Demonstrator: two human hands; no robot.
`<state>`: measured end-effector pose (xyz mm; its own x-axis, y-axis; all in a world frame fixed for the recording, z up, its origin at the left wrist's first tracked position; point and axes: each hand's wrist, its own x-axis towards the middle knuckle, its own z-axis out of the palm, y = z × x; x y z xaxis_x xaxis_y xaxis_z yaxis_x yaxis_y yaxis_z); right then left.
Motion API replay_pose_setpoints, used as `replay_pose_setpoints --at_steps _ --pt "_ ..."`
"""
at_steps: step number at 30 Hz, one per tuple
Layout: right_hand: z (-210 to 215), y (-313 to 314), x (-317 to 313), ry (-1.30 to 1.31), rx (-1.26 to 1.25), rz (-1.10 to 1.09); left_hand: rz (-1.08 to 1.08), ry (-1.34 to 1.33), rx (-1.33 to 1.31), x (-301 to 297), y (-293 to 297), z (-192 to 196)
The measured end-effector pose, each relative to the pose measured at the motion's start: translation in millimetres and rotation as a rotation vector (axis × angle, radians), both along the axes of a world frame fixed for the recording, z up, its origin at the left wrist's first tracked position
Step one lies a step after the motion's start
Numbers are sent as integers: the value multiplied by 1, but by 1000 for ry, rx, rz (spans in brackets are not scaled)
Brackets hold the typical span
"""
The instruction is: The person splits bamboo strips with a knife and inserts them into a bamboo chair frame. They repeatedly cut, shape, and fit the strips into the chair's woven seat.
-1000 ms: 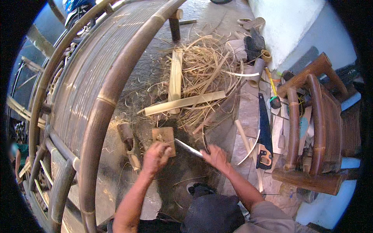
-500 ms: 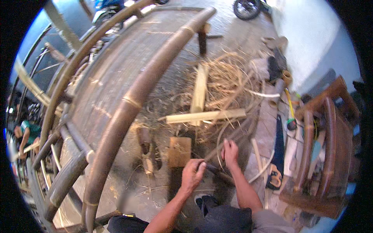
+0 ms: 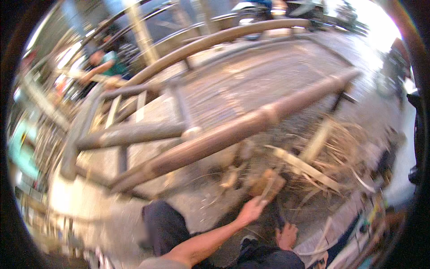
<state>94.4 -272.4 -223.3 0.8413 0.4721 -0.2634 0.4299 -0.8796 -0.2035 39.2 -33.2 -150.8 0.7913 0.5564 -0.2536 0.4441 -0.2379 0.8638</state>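
Observation:
My left hand (image 3: 252, 210) is closed, and a thin pale strip (image 3: 270, 184), apparently split bamboo or rattan, sticks up from its fingers. Lower and to the right, my right hand (image 3: 286, 236) looks open, its fingers apart and holding nothing I can see. Beside its fingers is a dark, narrow object, too blurred to name. Behind the strip stands a brown wooden block (image 3: 277, 186). A pale split bamboo piece (image 3: 309, 168) lies beyond it, along with a tangled heap of thin shavings (image 3: 347, 148).
A large bamboo frame (image 3: 228, 132) spans the left and middle, its thick pole between me and its flat bed. Farther left, a person in a green top (image 3: 109, 62) handles a pale piece. A dark-bladed handsaw (image 3: 342, 242) lies at lower right. Motorbikes (image 3: 251, 20) stand behind.
The view has swung left, so the frame fills more of it. My hands have moved apart; the strip stretched between them is now only at my left hand.

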Motion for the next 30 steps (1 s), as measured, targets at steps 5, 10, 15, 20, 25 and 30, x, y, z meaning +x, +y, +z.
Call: replay_pose_setpoints --at_steps 5,10,15,20,25,30 --pt "-50 -25 9 25 -50 18 24 -83 -82 3 -8 -13" --pt "-74 -40 32 4 3 22 49 -138 -138 5 -20 -20" --pt "-43 -35 36 174 203 -48 45 -68 -143 4 -22 -24" --pt "34 -27 17 484 650 -159 142 -188 -136 4 -28 -20" --pt "89 10 29 82 620 -97 -103 45 24 -4 -14 -5" --pt "93 75 62 -7 562 160 -62 103 -61 4 -2 19"
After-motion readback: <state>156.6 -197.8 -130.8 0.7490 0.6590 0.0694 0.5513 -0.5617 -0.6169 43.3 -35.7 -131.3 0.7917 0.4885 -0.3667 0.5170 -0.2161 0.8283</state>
